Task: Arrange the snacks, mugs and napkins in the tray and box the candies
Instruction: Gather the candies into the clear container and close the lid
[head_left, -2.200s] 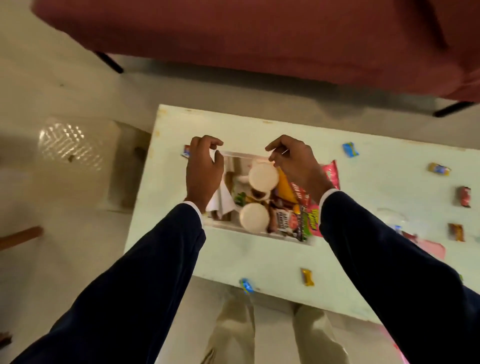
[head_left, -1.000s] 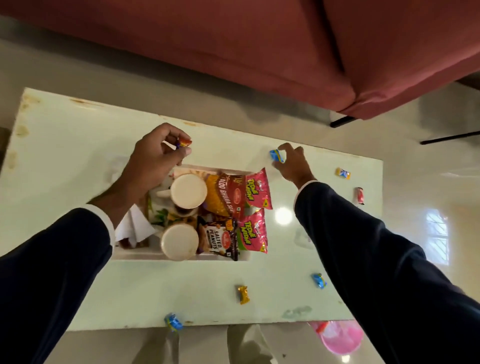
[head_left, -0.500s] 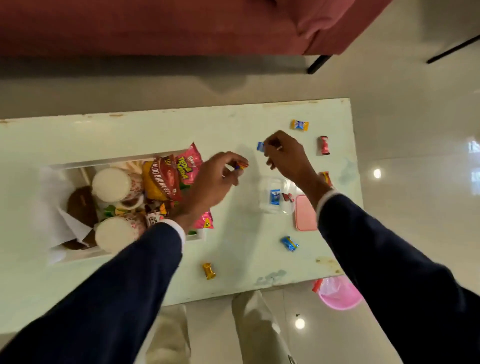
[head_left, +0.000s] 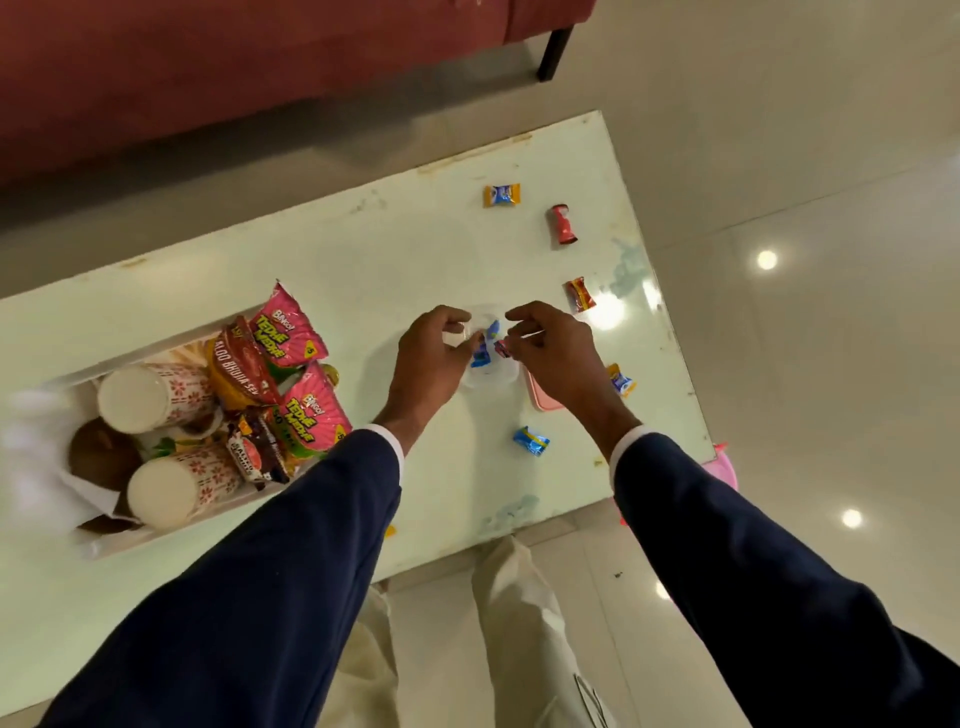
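Tray (head_left: 156, 540), well to the left of both hands: it carries two mugs (head_left: 156, 397), snack packets (head_left: 288, 332) and white napkins (head_left: 31, 441), so this part of the task appears done. The napkins are blurred at the frame edge.

Left hand (head_left: 431, 358): fingers curled over the left rim of the box (head_left: 488, 376), a small clear container on the table (head_left: 363, 249). Whether this grip holds a candy cannot be told; a blue wrapper shows just at its fingertips. Boxed candies (head_left: 485, 348), blue and red, lie between the two hands, inside the box.

Right hand (head_left: 550, 348): fingers curled above the right rim of the box, with a red wrapper just at the fingertips; whether it is pinched or already let go cannot be told. A pink lid (head_left: 540, 397) lies just beside the box, partly under this wrist.

Loose candies, all on the table and outside the box:
- blue one (head_left: 531, 440), near the right wrist;
- orange-and-blue one (head_left: 502, 195), well beyond the hands;
- red one (head_left: 563, 223), beyond and to the right;
- red-and-yellow one (head_left: 580, 294), just right of the right hand;
- orange-and-blue one (head_left: 620, 380), right of the wrist.

Judgement: boxing is under way, with at least five candies and the lid left.
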